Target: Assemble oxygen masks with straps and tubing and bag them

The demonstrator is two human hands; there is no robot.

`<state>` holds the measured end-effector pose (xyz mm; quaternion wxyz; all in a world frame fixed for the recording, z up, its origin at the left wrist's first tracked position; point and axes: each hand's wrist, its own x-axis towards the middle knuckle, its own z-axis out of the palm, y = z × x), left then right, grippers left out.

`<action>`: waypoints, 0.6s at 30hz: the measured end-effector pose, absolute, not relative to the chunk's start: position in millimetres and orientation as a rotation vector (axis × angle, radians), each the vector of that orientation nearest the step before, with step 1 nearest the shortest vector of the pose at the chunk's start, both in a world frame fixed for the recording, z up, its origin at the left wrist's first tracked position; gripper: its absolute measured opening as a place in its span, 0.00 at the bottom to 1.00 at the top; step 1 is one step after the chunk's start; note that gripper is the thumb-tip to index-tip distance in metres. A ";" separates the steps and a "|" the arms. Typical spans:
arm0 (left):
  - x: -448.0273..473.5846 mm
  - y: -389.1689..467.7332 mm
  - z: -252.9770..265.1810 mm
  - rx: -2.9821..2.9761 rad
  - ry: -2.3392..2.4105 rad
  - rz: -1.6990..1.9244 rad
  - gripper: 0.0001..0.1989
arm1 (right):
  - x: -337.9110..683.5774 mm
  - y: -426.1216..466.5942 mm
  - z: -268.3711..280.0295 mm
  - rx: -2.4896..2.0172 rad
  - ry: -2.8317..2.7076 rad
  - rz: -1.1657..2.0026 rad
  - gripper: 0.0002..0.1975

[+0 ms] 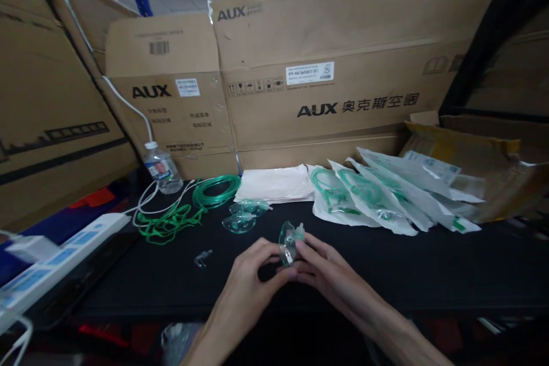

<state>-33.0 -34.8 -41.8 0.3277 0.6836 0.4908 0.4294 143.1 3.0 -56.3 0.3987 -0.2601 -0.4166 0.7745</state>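
Note:
Between my two hands, above the front of the black table (407, 274), is a clear green-tinted oxygen mask (286, 240). My left hand (251, 274) grips its lower left side between thumb and fingers. My right hand (323, 266) pinches the right side, near the small connector. Two similar masks (240, 222) lie just beyond my left hand. A small clear plastic piece (203, 258) rests to the left. Behind it are a heap of green elastic straps (167, 223) and a coil of green tubing (218, 191).
Sealed clear packs (369, 194) with green tubing lean at the back right, beside an opened carton (480, 160). White sheets (274, 184) lie at the back middle. A plastic bottle (163, 168) and a power strip (64, 263) with cables stand left. Large cardboard panels (266, 114) wall the back.

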 end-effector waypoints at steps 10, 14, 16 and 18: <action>-174.9 -6.4 -7.0 2.218 2.118 0.888 0.19 | 147.6 15.3 -60.8 -0.644 -0.929 1.981 0.19; -223.3 1.9 -8.2 2.227 2.267 0.731 0.18 | 149.8 13.4 -60.2 -0.617 -0.929 1.992 0.16; -226.6 -0.1 -5.7 2.237 2.294 0.685 0.17 | 149.6 12.4 -59.8 -0.603 -0.919 1.994 0.16; -223.1 -2.7 -3.8 2.243 2.315 0.663 0.14 | 149.4 11.1 -59.4 -0.590 -0.911 1.996 0.16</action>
